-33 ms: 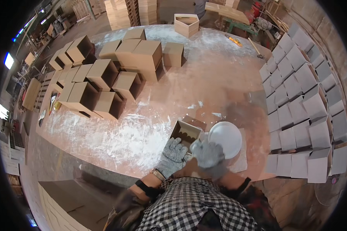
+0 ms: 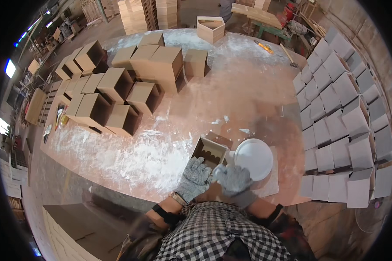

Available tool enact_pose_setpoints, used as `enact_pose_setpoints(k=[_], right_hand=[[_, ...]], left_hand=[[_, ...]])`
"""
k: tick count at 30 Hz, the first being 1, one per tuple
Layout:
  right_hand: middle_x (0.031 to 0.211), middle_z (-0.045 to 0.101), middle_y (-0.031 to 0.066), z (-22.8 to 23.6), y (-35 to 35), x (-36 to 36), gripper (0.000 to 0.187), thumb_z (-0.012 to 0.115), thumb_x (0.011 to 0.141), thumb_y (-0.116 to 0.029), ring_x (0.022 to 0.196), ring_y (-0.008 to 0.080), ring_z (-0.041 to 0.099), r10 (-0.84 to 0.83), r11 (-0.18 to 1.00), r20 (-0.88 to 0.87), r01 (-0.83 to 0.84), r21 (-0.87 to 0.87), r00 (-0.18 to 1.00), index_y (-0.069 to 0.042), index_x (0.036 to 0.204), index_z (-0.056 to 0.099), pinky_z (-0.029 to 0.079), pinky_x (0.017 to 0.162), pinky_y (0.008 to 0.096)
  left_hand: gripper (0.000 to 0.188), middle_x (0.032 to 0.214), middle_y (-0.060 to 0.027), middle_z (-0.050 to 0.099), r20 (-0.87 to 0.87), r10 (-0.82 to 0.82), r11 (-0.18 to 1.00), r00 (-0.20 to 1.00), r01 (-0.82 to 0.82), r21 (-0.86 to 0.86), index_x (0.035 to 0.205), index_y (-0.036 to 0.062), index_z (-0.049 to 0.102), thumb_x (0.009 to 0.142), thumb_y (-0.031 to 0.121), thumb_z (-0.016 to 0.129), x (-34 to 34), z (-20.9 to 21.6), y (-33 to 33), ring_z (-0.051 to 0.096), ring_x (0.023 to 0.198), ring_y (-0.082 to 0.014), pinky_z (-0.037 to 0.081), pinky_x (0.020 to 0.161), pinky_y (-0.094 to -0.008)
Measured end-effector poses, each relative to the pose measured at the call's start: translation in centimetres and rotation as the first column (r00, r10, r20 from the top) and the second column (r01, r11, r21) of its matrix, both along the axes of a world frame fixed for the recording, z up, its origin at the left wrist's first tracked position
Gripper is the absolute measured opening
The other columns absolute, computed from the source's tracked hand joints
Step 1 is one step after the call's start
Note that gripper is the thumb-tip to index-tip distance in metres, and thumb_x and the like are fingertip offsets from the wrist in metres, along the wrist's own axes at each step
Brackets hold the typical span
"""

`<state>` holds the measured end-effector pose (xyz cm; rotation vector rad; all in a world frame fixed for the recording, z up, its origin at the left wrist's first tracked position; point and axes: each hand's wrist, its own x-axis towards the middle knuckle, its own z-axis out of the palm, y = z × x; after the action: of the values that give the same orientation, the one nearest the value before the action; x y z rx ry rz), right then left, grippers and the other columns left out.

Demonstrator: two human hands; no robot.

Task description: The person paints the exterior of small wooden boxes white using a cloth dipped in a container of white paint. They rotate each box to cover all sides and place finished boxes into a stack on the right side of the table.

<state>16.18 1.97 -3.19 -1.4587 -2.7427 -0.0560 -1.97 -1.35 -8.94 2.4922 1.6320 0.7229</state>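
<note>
A: Where's the small brown box [image 2: 215,145]?
B: Just left of the round white tub [image 2: 256,157], on the desk [image 2: 248,106]. Its top is uncovered, and a scalloped edge shows inside.

A: And the hands?
B: Both gloved in grey and close together, near side of the tub, to its left. The left hand [image 2: 194,179] has its fingers curled over the box's near left edge, clamped on it.

A: The right hand [image 2: 234,179]?
B: Between box and tub, at the box's near right corner, fingers bent. I can't tell whether it grips anything.

A: What's under the tub?
B: A pale sheet [image 2: 270,188], which shows to its right and on its near side.

A: Further out?
B: Well left of the tub and beyond it, larger brown boxes [image 2: 167,61] are stacked, several with dark hollow ends facing out. Well to its right, pale grey boxes [image 2: 357,150] stand in tiered rows.

A: And far beyond the tub?
B: A wooden box with angled sides [image 2: 211,35], slightly left; slightly right, a yellow-orange tool [image 2: 264,48] and a hammer [image 2: 288,55].
</note>
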Motion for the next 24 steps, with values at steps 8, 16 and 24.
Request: enact_pose_setpoints(k=[8,16,24], right_hand=[[0.085,0.058,0.0112,1.8,6.6,1.4,0.016,0.061,0.079,-0.026,0.081,0.0304,0.061,-0.093,0.995,-0.184,0.096,0.01,0.979,-0.016,0.09,0.066,0.048,0.064,0.0466],[0.096,0.062,0.0057,2.7,-0.4,0.2,0.035,0.068,0.071,-0.033,0.088,0.0245,0.062,0.063,0.953,0.072,-0.039,-0.3,0.995,-0.018,0.103,0.067,0.049,0.073,0.0443],[0.113,0.065,0.0027,0.2,6.6,2.9,0.034,0.056,0.082,-0.015,0.102,0.0207,0.061,0.219,0.976,-0.277,-0.212,0.058,0.935,-0.019,0.114,0.068,0.052,0.084,0.0352]], left_hand=[[0.025,0.101,-0.0125,0.062,-0.029,0.007,1.0,1.0,-0.008,-0.027,0.096,0.0078,0.063,0.079,0.027,0.063,0.5,0.6,0.4,0.052,0.117,-0.0341,0.033,0.109,-0.0514],[0.024,0.098,-0.0135,0.062,-0.032,0.018,0.999,0.999,-0.017,0.036,0.092,0.0071,0.063,0.079,0.027,0.062,0.0,-0.3,0.2,0.052,0.117,-0.0345,0.034,0.108,-0.0514],[0.026,0.098,-0.0138,0.062,-0.04,0.005,0.999,0.999,-0.004,0.035,0.092,0.0071,0.063,0.08,0.03,0.062,0.8,-0.5,0.5,0.052,0.117,-0.0347,0.034,0.108,-0.0514]])
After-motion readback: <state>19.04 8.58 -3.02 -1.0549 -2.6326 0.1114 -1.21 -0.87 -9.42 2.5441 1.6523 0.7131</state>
